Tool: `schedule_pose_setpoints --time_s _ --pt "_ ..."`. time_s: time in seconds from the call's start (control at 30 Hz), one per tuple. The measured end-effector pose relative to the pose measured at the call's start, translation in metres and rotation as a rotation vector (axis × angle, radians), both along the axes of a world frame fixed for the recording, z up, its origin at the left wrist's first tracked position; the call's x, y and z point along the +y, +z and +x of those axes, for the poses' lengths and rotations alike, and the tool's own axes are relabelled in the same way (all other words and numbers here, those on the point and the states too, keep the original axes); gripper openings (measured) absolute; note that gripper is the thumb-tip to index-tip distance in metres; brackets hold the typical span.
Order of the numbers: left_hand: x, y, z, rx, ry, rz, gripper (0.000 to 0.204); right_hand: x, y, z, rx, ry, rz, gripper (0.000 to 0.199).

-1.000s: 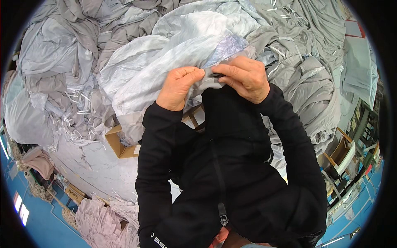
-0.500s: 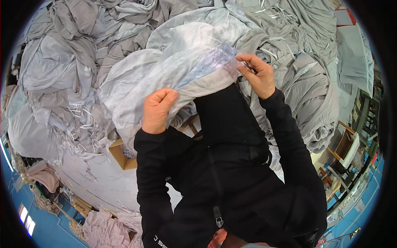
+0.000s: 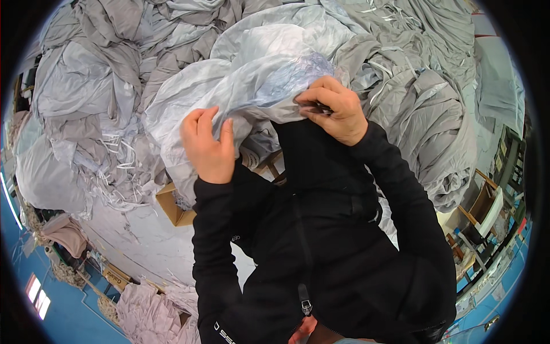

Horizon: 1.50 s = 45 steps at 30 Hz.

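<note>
A large pale grey-white and bluish patterned fabric (image 3: 258, 63) lies spread before me, its hemmed near edge above my dark trouser leg. My left hand (image 3: 211, 150) is over the left part of that edge, thumb and fingers apart, gripping nothing. My right hand (image 3: 339, 113) is closed in a pinch at the hem farther right. A small dark, shiny tool (image 3: 318, 108) shows among its fingers, mostly hidden, so its kind is unclear. Between the hands the hem sags in loose folds.
Heaps of grey fabric (image 3: 424, 114) with white ties surround me, with more at the left (image 3: 86, 86). An open cardboard box (image 3: 172, 206) stands left of my knee. Pinkish cloth (image 3: 146, 315) lies at lower left. A wooden-framed chair (image 3: 484, 203) is at right.
My left hand has let go of the hem and opened, moving slightly left. My right hand has slid left and nearer along the hem. The stretched edge has gone slack.
</note>
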State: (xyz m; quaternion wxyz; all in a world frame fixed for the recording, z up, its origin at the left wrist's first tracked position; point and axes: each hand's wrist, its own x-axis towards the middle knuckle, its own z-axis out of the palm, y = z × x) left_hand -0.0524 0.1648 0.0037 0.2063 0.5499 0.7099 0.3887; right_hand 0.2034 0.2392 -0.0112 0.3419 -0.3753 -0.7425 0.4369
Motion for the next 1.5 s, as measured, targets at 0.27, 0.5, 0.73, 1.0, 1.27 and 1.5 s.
schedule_pose_setpoints --time_s 0.27,0.5,0.73,1.0,1.27,1.5 --pt "0.009 -0.015 0.074 0.107 -0.272 0.318 0.023 0.001 0.004 0.0 0.039 -0.002 -0.116 0.02" --pt "0.014 -0.032 0.079 0.263 -0.291 0.441 0.021 0.003 0.004 0.007 -0.01 0.008 -0.103 0.019" --pt "0.008 -0.03 0.078 0.045 -0.205 0.364 0.011 -0.001 0.007 0.007 -0.046 0.017 -0.052 0.023" --pt "-0.006 -0.009 0.074 -0.467 -0.164 -0.012 0.007 -0.01 0.025 0.008 -0.21 0.098 0.097 0.033" --pt "-0.015 -0.009 0.082 -0.203 -0.191 0.18 0.01 -0.026 0.02 0.006 -0.293 0.056 0.399 0.041" --pt "-0.017 -0.007 0.083 -0.155 -0.22 0.213 0.01 -0.03 0.013 0.0 -0.308 -0.009 0.493 0.039"
